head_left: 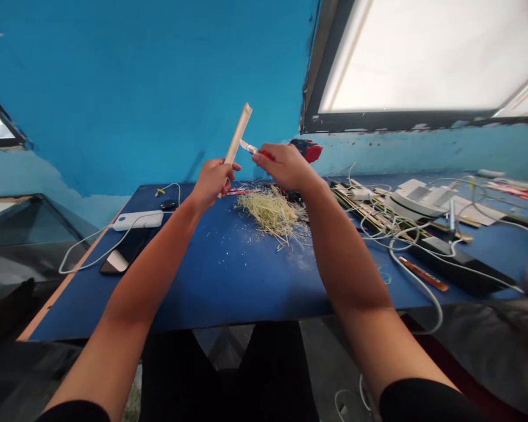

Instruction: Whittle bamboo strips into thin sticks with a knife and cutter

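Observation:
My left hand (214, 180) is closed around the lower part of a pale bamboo strip (239, 133), which stands up at a tilt above the table. In my right hand (286, 163) is a knife (249, 147) with a red handle. Its blade points left, with the tip at or very near the strip's right edge; I cannot tell whether it touches. Beneath and between the hands, a heap of thin pale shavings (270, 214) lies on the blue table (229, 281).
At left lie a white power bank (138, 220) with a cable and a phone (117, 258). Right of my arm are tangled white cables (393, 237), a white model boat hull (416, 199), and an orange-brown strip (423, 274). A red and black tool (310, 150) stands behind my right hand.

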`<state>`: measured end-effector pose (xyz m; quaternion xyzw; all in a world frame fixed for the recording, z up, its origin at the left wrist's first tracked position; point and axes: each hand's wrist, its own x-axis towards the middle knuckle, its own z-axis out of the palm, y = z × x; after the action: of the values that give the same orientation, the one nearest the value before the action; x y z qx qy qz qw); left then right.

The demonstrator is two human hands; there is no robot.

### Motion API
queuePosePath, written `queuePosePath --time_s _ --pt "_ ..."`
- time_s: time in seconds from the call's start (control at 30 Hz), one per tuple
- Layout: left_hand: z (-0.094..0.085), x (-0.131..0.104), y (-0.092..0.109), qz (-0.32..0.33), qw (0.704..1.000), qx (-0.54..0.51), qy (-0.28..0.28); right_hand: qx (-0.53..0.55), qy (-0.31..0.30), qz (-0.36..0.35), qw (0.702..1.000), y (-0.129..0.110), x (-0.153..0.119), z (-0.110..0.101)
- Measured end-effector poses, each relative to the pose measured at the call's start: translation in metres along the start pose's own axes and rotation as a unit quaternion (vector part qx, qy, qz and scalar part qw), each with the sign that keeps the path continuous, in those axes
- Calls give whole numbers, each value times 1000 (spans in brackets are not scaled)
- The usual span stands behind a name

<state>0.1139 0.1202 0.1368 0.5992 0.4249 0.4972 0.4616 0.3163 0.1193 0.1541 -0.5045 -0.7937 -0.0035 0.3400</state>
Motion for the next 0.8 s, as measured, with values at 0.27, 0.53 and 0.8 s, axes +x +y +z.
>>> queuePosePath --time_s 0.27,0.53,0.8 --pt "1 -3 3 23 999 38 -11 -103 -29 -7 994 -21 -3 13" --pt "-2 1 -3 116 984 132 9 -136 19 19 990 -13 -5 10" --pt "1 -6 3 106 978 179 2 -130 77 39 988 20 0 -1"
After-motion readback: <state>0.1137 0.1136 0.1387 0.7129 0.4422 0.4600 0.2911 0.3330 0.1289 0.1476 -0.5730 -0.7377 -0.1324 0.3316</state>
